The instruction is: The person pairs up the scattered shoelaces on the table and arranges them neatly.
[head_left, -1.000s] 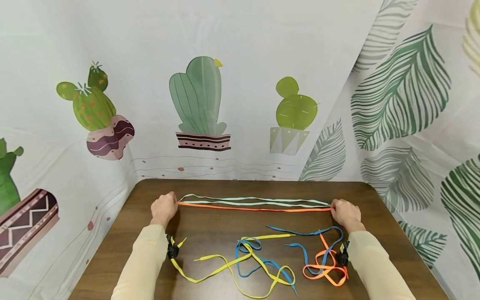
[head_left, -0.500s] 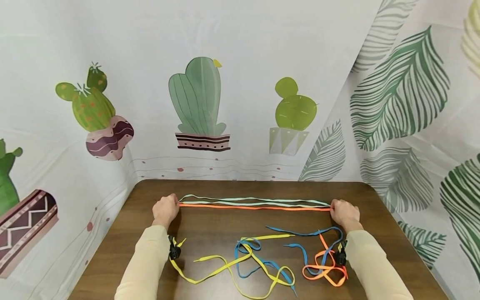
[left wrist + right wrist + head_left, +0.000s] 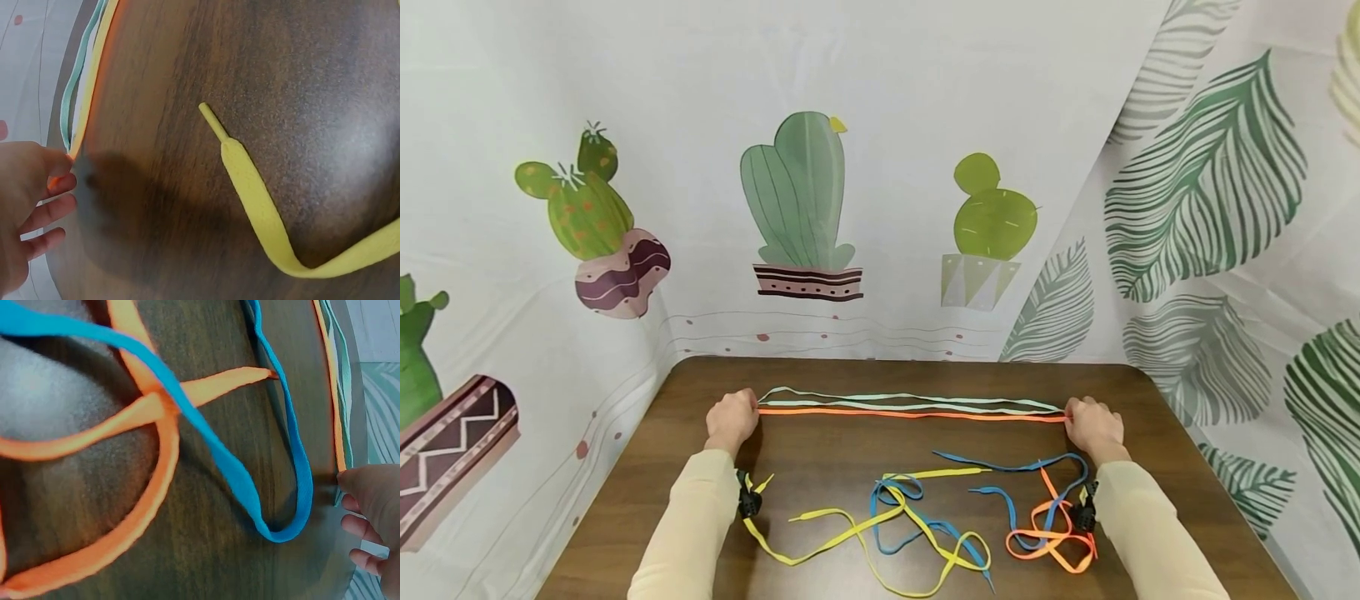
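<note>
An orange shoelace (image 3: pixel 917 415) runs nearly straight across the far part of the table. My left hand (image 3: pixel 732 421) pinches its left end between thumb and finger. At the other end my right hand (image 3: pixel 1094 428) pinches the same lace, and the remaining fingers are loosely bent in the right wrist view. Just behind it lie two mint-green strands (image 3: pixel 902 396) of shoelace, side by side and slightly wavy. Their ends come close to both hands; whether the fingers also hold them is hidden.
On the brown table (image 3: pixel 820 462), nearer me, a yellow shoelace (image 3: pixel 823 547) tangles with a blue shoelace (image 3: pixel 880 521). Another blue lace (image 3: pixel 1009 508) crosses a looped orange lace (image 3: pixel 1070 567) below my right wrist. A printed cloth (image 3: pixel 895 208) hangs behind the table's far edge.
My left hand has shifted slightly right and toward me. The orange lace now lies a little nearer the mint-green strands. My right hand stays almost in place, and the other laces have not moved.
</note>
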A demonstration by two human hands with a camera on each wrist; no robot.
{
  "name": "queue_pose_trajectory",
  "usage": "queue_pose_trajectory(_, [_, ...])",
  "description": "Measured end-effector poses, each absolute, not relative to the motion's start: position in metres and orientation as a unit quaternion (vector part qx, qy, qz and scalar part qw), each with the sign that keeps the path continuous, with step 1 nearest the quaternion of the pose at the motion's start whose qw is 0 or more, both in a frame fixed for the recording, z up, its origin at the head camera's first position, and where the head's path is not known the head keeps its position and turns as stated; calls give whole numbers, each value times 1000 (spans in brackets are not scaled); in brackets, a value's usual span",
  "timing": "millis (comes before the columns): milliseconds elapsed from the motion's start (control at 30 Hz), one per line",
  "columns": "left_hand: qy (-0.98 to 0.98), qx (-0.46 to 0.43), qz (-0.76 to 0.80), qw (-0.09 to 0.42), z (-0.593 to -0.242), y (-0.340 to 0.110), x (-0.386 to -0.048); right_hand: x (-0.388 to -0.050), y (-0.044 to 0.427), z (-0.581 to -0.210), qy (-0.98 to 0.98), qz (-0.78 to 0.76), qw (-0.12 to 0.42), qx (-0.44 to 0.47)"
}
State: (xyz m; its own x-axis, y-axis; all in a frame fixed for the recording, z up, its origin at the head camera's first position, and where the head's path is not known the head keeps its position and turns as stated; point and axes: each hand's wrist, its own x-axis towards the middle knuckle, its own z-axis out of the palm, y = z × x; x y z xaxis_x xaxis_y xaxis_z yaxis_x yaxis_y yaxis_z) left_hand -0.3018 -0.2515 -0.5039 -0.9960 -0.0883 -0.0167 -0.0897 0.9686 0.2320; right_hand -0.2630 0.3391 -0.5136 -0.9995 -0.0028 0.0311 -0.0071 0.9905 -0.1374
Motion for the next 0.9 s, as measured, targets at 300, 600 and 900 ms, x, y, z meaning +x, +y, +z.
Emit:
queue_pose_trajectory(300, [993, -30, 109, 24, -501, -256, -300, -257, 344, -511, -997, 67, 34, 9])
queue_pose_trajectory(600, [994, -14, 104, 34, -495, -259, -296, -250, 350, -508, -997, 78, -6, 22])
queue_pose_trajectory(900, [995, 14, 103, 13, -488, -263, -289, -237, 351, -505, -995, 84, 23, 58])
